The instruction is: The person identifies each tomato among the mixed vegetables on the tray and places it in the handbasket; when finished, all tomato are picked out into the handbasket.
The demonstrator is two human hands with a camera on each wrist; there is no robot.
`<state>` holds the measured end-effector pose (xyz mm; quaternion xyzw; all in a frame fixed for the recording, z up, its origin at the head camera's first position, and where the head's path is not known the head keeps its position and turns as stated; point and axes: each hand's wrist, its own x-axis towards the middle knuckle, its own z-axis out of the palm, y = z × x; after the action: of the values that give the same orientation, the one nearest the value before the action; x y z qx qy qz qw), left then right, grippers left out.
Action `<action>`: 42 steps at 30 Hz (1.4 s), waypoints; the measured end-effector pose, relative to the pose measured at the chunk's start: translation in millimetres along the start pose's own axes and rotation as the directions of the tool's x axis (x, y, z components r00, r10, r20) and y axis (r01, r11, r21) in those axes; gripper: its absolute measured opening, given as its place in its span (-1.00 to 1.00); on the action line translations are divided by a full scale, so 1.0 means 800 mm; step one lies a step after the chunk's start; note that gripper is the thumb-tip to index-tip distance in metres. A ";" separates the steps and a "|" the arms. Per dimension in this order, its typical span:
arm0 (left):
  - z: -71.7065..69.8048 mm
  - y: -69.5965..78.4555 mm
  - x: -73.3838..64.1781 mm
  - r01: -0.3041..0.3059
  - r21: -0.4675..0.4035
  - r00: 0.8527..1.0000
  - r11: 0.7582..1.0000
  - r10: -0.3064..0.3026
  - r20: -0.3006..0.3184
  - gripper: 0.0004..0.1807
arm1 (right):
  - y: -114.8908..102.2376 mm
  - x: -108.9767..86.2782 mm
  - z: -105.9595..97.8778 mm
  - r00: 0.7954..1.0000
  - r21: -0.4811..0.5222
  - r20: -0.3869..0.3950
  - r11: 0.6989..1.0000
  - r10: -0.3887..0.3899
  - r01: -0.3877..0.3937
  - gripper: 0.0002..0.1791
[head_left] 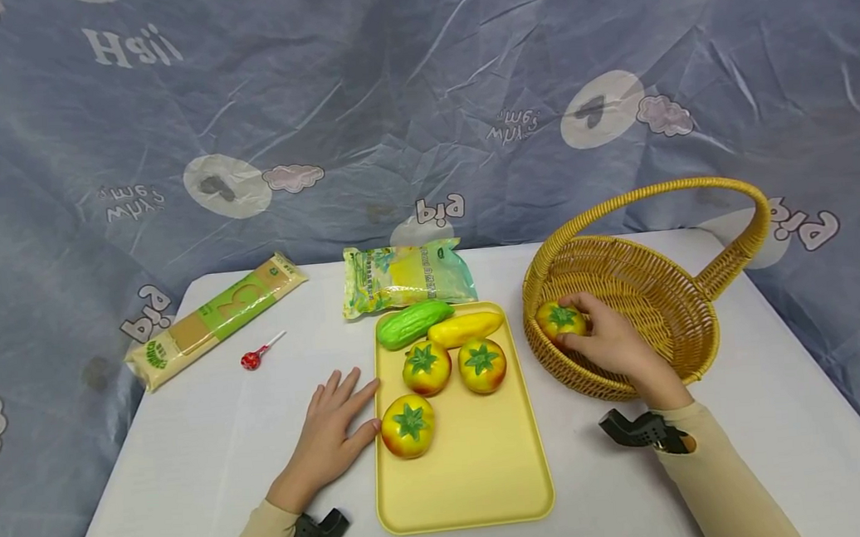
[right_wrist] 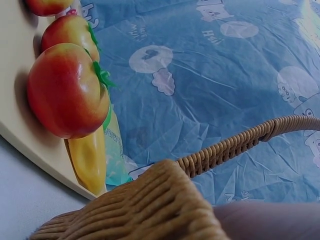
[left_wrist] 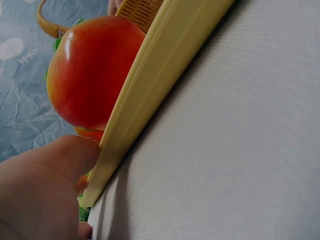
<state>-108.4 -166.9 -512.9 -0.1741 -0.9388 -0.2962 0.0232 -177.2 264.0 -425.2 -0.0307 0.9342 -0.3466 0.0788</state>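
Observation:
Inside the wicker basket [head_left: 618, 388], at its left wall, my right hand [head_left: 607, 335] grips a yellow-red toy tomato [head_left: 559, 319] with a green star-shaped top. My left hand [head_left: 329, 434] lies with fingers spread at the left edge of the yellow tray [head_left: 475, 482], its thumb against the rim in the left wrist view. Three more toy tomatoes sit on the tray: a front-left tomato [head_left: 408, 426], a middle tomato [head_left: 426, 368] and a right-hand tomato [head_left: 482, 365]. Behind them lie a green bumpy gourd [head_left: 413, 325] and a long yellow vegetable [head_left: 466, 329].
A green-yellow packet [head_left: 408, 278] lies just behind the tray. Further left are a long packet of noodles [head_left: 216, 321] and a red lollipop [head_left: 252, 360]. The basket's tall handle [head_left: 649, 193] arches over its opening. A blue-grey printed cloth [head_left: 360, 124] hangs behind the white table.

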 end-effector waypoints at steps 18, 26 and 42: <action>0.000 0.000 0.001 0.005 0.001 1.000 1.000 -0.005 0.004 -0.39 | -0.001 -0.001 0.002 0.998 -0.002 0.040 0.998 -0.056 0.056 -0.37; 0.002 -0.001 0.001 -0.001 0.002 1.000 1.000 0.001 -0.001 -0.39 | 0.000 -0.002 0.003 0.997 -0.001 0.038 0.998 -0.061 0.061 -0.36; 0.003 0.000 0.000 -0.021 0.004 0.999 1.000 0.021 -0.027 -0.40 | 0.001 -0.002 0.003 0.997 -0.013 0.043 0.998 -0.063 0.063 -0.29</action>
<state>-108.5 -165.5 -514.7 -0.1798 -0.9372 -0.2963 0.0394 -175.5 262.9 -427.4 -0.0681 0.9333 -0.3416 0.0874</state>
